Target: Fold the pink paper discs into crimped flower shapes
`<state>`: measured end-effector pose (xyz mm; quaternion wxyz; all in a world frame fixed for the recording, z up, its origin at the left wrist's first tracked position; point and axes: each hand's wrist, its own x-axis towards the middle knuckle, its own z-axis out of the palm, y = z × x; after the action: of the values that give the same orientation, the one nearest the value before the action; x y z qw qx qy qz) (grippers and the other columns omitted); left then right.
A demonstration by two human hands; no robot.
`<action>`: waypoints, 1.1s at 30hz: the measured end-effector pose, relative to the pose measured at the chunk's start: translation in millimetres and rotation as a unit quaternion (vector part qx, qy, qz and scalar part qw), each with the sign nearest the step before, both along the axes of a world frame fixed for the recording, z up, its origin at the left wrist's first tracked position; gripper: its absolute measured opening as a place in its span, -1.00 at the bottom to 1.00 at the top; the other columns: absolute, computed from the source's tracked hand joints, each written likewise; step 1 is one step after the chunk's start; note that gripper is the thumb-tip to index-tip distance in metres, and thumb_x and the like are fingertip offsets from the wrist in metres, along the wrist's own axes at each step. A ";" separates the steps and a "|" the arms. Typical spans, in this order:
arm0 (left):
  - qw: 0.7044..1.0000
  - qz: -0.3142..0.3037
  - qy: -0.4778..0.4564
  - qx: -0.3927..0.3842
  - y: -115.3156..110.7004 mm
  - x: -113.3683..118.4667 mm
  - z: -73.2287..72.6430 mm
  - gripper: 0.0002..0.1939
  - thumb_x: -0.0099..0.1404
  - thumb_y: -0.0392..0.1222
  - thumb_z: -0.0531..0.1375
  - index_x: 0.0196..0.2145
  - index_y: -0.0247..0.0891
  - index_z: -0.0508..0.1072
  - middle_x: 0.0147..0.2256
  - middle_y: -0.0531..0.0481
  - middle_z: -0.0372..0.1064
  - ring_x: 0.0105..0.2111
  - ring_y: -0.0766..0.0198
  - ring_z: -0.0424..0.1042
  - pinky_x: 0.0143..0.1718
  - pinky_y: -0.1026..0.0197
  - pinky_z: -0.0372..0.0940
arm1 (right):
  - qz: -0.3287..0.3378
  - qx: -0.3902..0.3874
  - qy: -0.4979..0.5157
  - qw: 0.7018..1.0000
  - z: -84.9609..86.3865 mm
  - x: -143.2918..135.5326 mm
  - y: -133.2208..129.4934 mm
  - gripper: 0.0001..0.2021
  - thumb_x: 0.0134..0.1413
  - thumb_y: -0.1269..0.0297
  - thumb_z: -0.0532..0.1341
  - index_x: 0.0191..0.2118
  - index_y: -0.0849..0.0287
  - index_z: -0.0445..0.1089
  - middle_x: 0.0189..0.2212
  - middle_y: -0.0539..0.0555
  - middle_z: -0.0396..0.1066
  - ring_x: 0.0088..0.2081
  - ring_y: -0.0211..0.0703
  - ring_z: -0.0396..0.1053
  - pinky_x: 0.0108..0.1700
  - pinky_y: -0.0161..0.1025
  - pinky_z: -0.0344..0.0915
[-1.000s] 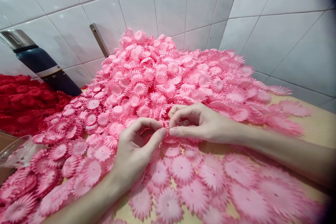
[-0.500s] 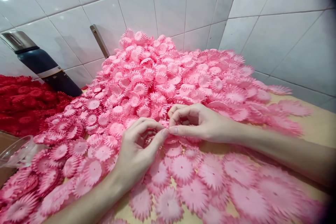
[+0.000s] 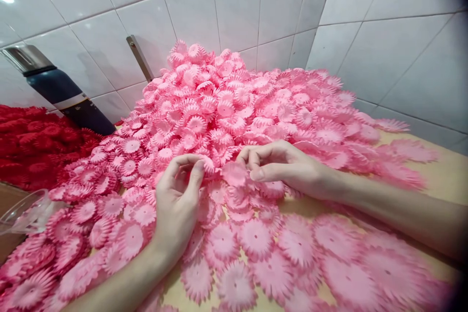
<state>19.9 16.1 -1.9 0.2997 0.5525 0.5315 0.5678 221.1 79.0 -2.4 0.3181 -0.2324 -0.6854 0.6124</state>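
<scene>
My left hand (image 3: 177, 204) is closed in a pinch, thumb against index finger, at the front of a pink heap. A curled pink fabric petal disc (image 3: 208, 164) shows at its fingertips. To the right, my right hand (image 3: 292, 168) also pinches, its fingers curled. A paler pink petal disc (image 3: 234, 174) hangs from its thumb and finger. The two hands are apart. Around them spreads a large heap of fringed pink petal discs (image 3: 226, 102). Flat discs with small centre holes (image 3: 256, 237) lie in front of my hands.
A dark blue bottle (image 3: 69, 92) with a metal cap leans at the left, beside a red petal pile (image 3: 29, 146). A clear plastic container (image 3: 29, 212) is at the left edge. A metal strip (image 3: 139, 58) leans on the tiled wall (image 3: 237, 5). Yellowish tabletop (image 3: 446, 175) shows at right.
My hands have drawn apart from their meeting point. The left moved left, the right slightly right. A pale pink disc now shows at the right fingertips.
</scene>
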 end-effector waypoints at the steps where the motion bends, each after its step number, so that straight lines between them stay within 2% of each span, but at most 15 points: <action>1: 1.000 -0.018 0.006 -0.005 -0.3 0.5 -0.1 -0.95 0.31 -0.21 0.20 -0.29 -0.22 0.45 -0.32 0.05 0.38 -0.27 0.33 0.38 -0.20 0.32 0.30 | -0.003 0.000 0.006 1.000 0.8 -0.3 -0.8 -0.70 0.09 0.26 0.26 -0.59 0.18 0.23 -0.45 0.00 0.26 -0.37 -0.26 0.23 -0.28 -0.25 0.18; 3: 0.999 -0.045 0.020 -0.005 -1.2 1.8 0.0 -0.94 0.30 -0.23 0.21 -0.27 -0.22 0.48 -0.29 0.03 0.40 -0.24 0.33 0.40 -0.17 0.32 0.31 | -0.018 -0.010 0.003 1.000 2.4 -1.6 -2.7 -0.66 0.06 0.20 0.30 -0.58 0.18 0.20 -0.49 -0.03 0.23 -0.42 -0.28 0.21 -0.33 -0.27 0.17; 5: 0.996 -0.072 0.044 0.004 -2.2 3.1 0.5 -0.91 0.30 -0.27 0.22 -0.24 -0.20 0.52 -0.25 0.01 0.41 -0.21 0.34 0.41 -0.18 0.35 0.32 | -0.045 -0.007 -0.020 0.999 3.6 -3.1 -4.1 -0.73 -0.05 0.23 0.39 -0.50 0.16 0.27 -0.48 -0.05 0.26 -0.43 -0.29 0.21 -0.37 -0.28 0.17; 8: 0.988 -0.127 0.082 0.037 -2.8 4.1 0.8 -0.81 0.30 -0.34 0.20 -0.20 -0.13 0.57 -0.21 0.01 0.39 -0.19 0.38 0.41 -0.22 0.41 0.34 | -0.076 0.038 -0.053 0.995 3.6 -4.6 -4.5 -0.73 -0.18 0.31 0.45 -0.35 0.14 0.38 -0.37 -0.04 0.36 -0.31 -0.25 0.31 -0.26 -0.28 0.25; 10: 0.980 -0.161 0.099 0.059 -3.0 4.1 0.3 -0.75 0.30 -0.37 0.18 -0.18 -0.09 0.58 -0.22 0.02 0.38 -0.21 0.40 0.40 -0.25 0.44 0.34 | -0.070 0.055 -0.068 0.994 3.3 -5.2 -4.0 -0.75 -0.16 0.31 0.44 -0.33 0.15 0.41 -0.34 -0.03 0.40 -0.27 -0.22 0.35 -0.20 -0.27 0.27; 12: 0.977 -0.173 0.106 0.073 -3.2 3.7 -0.3 -0.72 0.30 -0.39 0.18 -0.17 -0.08 0.59 -0.23 0.02 0.37 -0.23 0.41 0.40 -0.27 0.45 0.35 | -0.059 0.052 -0.077 0.994 3.4 -5.8 -3.5 -0.82 -0.07 0.28 0.39 -0.34 0.16 0.42 -0.38 -0.02 0.41 -0.31 -0.23 0.35 -0.24 -0.27 0.28; 14: 0.980 -0.152 0.102 0.078 -3.6 3.2 -0.1 -0.72 0.30 -0.40 0.18 -0.18 -0.08 0.59 -0.24 0.03 0.38 -0.25 0.41 0.41 -0.28 0.45 0.36 | -0.054 0.034 -0.075 0.995 4.0 -6.6 -3.2 -0.86 0.00 0.24 0.34 -0.35 0.19 0.43 -0.42 0.00 0.39 -0.36 -0.25 0.32 -0.29 -0.27 0.25; 17: 0.989 -0.070 0.094 0.087 -3.9 2.0 1.3 -0.78 0.29 -0.39 0.20 -0.25 -0.13 0.60 -0.25 0.04 0.40 -0.26 0.42 0.41 -0.30 0.47 0.35 | -0.067 0.000 -0.070 0.995 4.8 -6.9 -2.6 -0.85 0.06 0.23 0.27 -0.40 0.20 0.39 -0.45 0.00 0.34 -0.40 -0.26 0.27 -0.33 -0.27 0.20; 19: 0.993 -0.010 0.083 0.089 -3.2 1.3 2.0 -0.83 0.28 -0.37 0.22 -0.28 -0.16 0.59 -0.26 0.04 0.43 -0.24 0.42 0.42 -0.25 0.46 0.35 | -0.085 -0.008 -0.067 0.994 4.6 -6.0 -2.4 -0.85 0.08 0.28 0.22 -0.45 0.20 0.35 -0.47 -0.01 0.30 -0.42 -0.28 0.23 -0.35 -0.27 0.16; 21: 0.996 0.025 0.053 0.072 -1.7 1.1 1.9 -0.87 0.29 -0.33 0.23 -0.27 -0.18 0.58 -0.26 0.04 0.45 -0.22 0.40 0.44 -0.16 0.42 0.36 | -0.094 -0.005 -0.054 0.994 3.6 -4.8 -2.5 -0.84 0.06 0.33 0.20 -0.50 0.19 0.28 -0.49 -0.03 0.23 -0.44 -0.30 0.17 -0.39 -0.27 0.11; 23: 0.999 0.026 0.014 0.044 0.0 1.7 1.2 -0.89 0.27 -0.29 0.25 -0.23 -0.18 0.56 -0.25 0.05 0.48 -0.22 0.39 0.46 -0.12 0.39 0.36 | -0.083 -0.004 -0.031 0.996 2.1 -4.2 -3.0 -0.76 0.02 0.35 0.24 -0.54 0.17 0.16 -0.50 -0.05 0.16 -0.47 -0.32 0.11 -0.42 -0.28 0.06; 25: 1.000 0.000 -0.017 0.026 0.9 2.9 0.7 -0.87 0.24 -0.27 0.28 -0.21 -0.17 0.54 -0.24 0.06 0.50 -0.22 0.38 0.47 -0.14 0.39 0.38 | -0.073 -0.002 -0.009 0.997 0.0 -4.6 -3.4 -0.64 -0.05 0.37 0.31 -0.54 0.15 0.03 -0.48 -0.07 0.12 -0.47 -0.34 0.07 -0.44 -0.29 0.04; 27: 0.999 -0.029 -0.030 0.033 0.6 4.1 0.5 -0.86 0.22 -0.29 0.30 -0.23 -0.16 0.53 -0.24 0.08 0.50 -0.22 0.39 0.47 -0.15 0.41 0.38 | -0.077 0.002 0.001 0.997 -1.9 -5.7 -3.7 -0.59 -0.12 0.43 0.35 -0.51 0.14 0.00 -0.44 -0.08 0.10 -0.46 -0.35 0.05 -0.46 -0.31 0.04; 30: 0.996 -0.054 -0.031 0.057 -1.7 5.8 1.1 -0.86 0.21 -0.36 0.30 -0.27 -0.17 0.51 -0.28 0.11 0.48 -0.24 0.44 0.47 -0.15 0.45 0.37 | -0.068 0.015 -0.008 0.998 -2.8 -6.3 -4.1 -0.72 -0.12 0.48 0.34 -0.43 0.15 0.18 -0.42 -0.07 0.18 -0.44 -0.34 0.13 -0.45 -0.32 0.10; 33: 0.995 -0.070 -0.033 0.067 -4.7 7.4 2.0 -0.83 0.19 -0.40 0.30 -0.28 -0.17 0.49 -0.31 0.13 0.45 -0.28 0.46 0.46 -0.19 0.47 0.37 | -0.030 0.035 -0.033 0.998 -1.2 -5.3 -4.5 -0.84 -0.07 0.42 0.36 -0.34 0.18 0.37 -0.41 -0.03 0.32 -0.41 -0.30 0.24 -0.39 -0.30 0.21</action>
<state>27.3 11.4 0.1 0.3184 0.5884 0.4421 0.5975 215.8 74.5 -3.6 0.3214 -0.2615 -0.7091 0.5705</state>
